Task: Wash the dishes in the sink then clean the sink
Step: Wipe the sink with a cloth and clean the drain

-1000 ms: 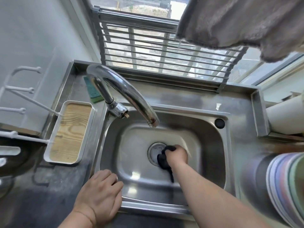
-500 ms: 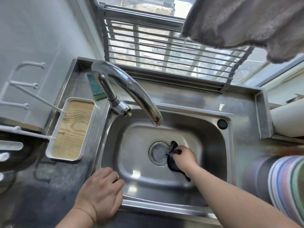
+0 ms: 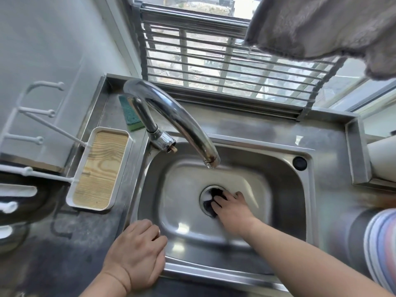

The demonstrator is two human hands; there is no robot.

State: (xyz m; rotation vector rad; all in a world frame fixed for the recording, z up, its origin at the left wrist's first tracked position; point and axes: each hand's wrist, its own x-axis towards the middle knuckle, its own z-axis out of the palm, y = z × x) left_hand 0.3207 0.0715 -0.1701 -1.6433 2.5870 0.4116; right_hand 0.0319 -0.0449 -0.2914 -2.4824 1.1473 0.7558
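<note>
So I'm looking straight down into the steel sink (image 3: 285,174) here. My right hand (image 3: 232,207) is down in the basin, fingers laid out fairly flat and pressing a dark scrubbing cloth (image 3: 214,199) onto the drain (image 3: 204,197), so the grip there is open-fingered, pushing rather than pinching as far as I can see. The cloth sits right over the drain's right half and it's a bit blurred, so I can't make out its shape.

My left hand (image 3: 137,256) rests on the sink's front left rim, fingers loosely curled over the edge, holding nothing.

The chrome faucet (image 3: 171,116) arcs over the basin with its spout above and just left of the drain. Behind its base a green sponge (image 3: 129,115) lies on the surface. To the left there's a white tray with a wood-grain bottom (image 3: 98,168). A grey towel (image 3: 321,26) hangs at the top right, and a stack of striped plates (image 3: 381,243) shows at the right edge.
</note>
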